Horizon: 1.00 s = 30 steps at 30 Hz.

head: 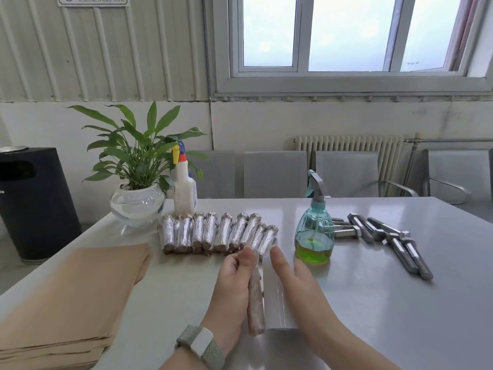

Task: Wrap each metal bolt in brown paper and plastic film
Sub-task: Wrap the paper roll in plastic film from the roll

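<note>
Nearest the camera, the left hand (234, 284), a band on its wrist, curls its grip round a paper-wrapped bolt (255, 297) lying lengthwise on the worktop (373, 303). The right hand (296, 284) lies flat and open, fingers straight, pressing on the roll of plastic film (274, 297) just beside the bolt.

Risks, as I judge them: if the right hand lifts, the film could snap back or cling to itself and wrinkle; if the left hand rolls unevenly, the brown paper may loosen at the ends and the film go on crooked. The finished row sits just past the fingertips, so a forward push could knock it out of line. The spray bottle stands near the right hand and could be tipped by a wide sweep.

Counted: roughly ten wrapped bolts (218, 232) in the row, though overlap hides the exact number; about six bare bolts (384, 236) on the right, some partly behind the green spray bottle (314, 236); one stack of brown paper (72, 297) on the left; two spray bottles, counting the white one (184, 188); one potted plant (137, 166).
</note>
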Tool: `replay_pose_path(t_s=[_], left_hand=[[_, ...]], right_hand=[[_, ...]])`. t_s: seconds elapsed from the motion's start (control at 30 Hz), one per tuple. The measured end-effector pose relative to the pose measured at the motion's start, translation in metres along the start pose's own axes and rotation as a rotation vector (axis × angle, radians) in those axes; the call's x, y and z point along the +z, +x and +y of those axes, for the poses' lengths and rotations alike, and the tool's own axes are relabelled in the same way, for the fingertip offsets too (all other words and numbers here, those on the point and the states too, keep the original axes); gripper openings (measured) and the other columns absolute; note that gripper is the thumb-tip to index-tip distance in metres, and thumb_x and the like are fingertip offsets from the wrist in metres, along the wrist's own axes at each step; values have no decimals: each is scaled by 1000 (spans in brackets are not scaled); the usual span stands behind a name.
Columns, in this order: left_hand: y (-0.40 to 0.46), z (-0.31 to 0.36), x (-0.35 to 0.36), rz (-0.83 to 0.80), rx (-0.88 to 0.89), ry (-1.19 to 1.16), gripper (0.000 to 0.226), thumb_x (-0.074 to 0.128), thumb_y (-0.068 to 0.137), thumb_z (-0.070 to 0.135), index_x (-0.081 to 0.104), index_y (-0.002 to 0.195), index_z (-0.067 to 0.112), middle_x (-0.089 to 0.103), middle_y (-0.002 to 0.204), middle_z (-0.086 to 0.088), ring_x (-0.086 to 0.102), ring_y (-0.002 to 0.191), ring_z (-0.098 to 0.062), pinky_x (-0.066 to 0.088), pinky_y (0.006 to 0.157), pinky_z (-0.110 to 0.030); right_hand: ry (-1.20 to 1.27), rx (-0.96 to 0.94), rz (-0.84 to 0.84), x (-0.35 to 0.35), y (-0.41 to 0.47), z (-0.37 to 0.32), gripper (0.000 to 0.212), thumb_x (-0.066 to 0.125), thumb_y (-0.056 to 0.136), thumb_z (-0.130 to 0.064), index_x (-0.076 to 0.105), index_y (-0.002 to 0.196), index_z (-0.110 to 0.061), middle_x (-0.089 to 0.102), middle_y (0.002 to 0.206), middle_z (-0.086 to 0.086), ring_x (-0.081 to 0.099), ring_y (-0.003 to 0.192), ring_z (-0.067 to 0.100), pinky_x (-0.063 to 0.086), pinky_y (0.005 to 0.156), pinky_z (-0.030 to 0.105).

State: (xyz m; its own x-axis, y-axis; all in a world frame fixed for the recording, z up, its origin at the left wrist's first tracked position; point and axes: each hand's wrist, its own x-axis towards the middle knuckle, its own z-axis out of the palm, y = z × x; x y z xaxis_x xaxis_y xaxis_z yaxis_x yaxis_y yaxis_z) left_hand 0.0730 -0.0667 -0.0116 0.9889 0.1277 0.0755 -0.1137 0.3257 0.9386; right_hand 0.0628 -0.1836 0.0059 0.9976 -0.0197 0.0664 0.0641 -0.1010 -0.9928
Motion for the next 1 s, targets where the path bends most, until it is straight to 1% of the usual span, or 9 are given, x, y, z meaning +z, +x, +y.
replay_pose_path(t_s=[0.1, 0.17, 0.33, 0.47, 0.57, 0.63, 0.8, 0.9, 1.0], left_hand=[[-1, 2, 3, 42, 51, 69, 68, 62, 67, 67, 57, 103, 9, 71, 94, -18, 70, 88, -31, 56, 83, -49], [-4, 4, 6, 71, 89, 83, 69, 64, 65, 69, 57, 102, 11, 68, 96, -18, 67, 89, -30, 53, 89, -55], [-13, 1, 10, 10, -61, -163, 61, 74, 70, 63, 57, 105, 16, 68, 97, -15, 67, 89, -31, 55, 77, -47], [-14, 0, 10, -110, -184, -299, 56, 49, 86, 61, 73, 102, 14, 71, 104, -21, 70, 87, -33, 57, 64, -37], [-9, 0, 9, -68, -158, -233, 51, 39, 97, 47, 75, 101, 11, 72, 103, -21, 72, 88, -31, 58, 64, -34], [-7, 0, 7, -23, -87, -120, 51, 40, 99, 49, 74, 102, 11, 74, 99, -17, 72, 89, -29, 58, 70, -36], [-3, 1, 3, 20, 141, 174, 59, 47, 77, 65, 63, 96, 12, 72, 77, -5, 68, 64, -19, 58, 61, -35], [-4, 1, 5, 85, 191, 171, 60, 59, 69, 66, 59, 94, 11, 68, 69, 6, 63, 58, -10, 52, 56, -24], [-5, 2, 8, 146, 210, 138, 65, 71, 64, 70, 58, 92, 13, 66, 75, 3, 63, 70, -12, 54, 69, -32]], right_hand=[[27, -27, 28, 0, 0, 0, 73, 36, 70, -85, 61, 93, -20, 66, 88, -4, 63, 86, 8, 48, 80, 32], [55, -48, 58, 4, -2, 1, 74, 31, 76, -85, 60, 91, -18, 67, 89, -1, 63, 90, 15, 49, 86, 39], [-2, -82, 142, 12, -8, 4, 67, 31, 67, -82, 55, 88, -22, 62, 71, -20, 56, 67, -3, 42, 66, 29], [15, -51, 156, 11, -4, 8, 57, 44, 68, -77, 57, 95, -28, 68, 86, -12, 64, 79, 0, 50, 72, 30], [111, 20, 27, 7, -1, 7, 62, 53, 68, -73, 67, 102, -23, 73, 96, -3, 70, 89, 12, 56, 85, 39], [141, 65, -73, 2, 1, 5, 63, 59, 69, -70, 70, 104, -19, 75, 97, 1, 72, 90, 17, 57, 87, 40], [110, 1, -65, -2, 5, 4, 69, 63, 72, -72, 61, 113, -17, 74, 102, 0, 71, 93, 19, 54, 91, 48], [9, -31, 0, -2, 5, 3, 81, 52, 64, -89, 61, 102, -18, 70, 95, 1, 68, 89, 17, 53, 88, 45], [-30, -45, 27, 2, 3, 1, 79, 32, 73, -89, 61, 95, -19, 68, 91, -2, 64, 89, 14, 49, 86, 39]])
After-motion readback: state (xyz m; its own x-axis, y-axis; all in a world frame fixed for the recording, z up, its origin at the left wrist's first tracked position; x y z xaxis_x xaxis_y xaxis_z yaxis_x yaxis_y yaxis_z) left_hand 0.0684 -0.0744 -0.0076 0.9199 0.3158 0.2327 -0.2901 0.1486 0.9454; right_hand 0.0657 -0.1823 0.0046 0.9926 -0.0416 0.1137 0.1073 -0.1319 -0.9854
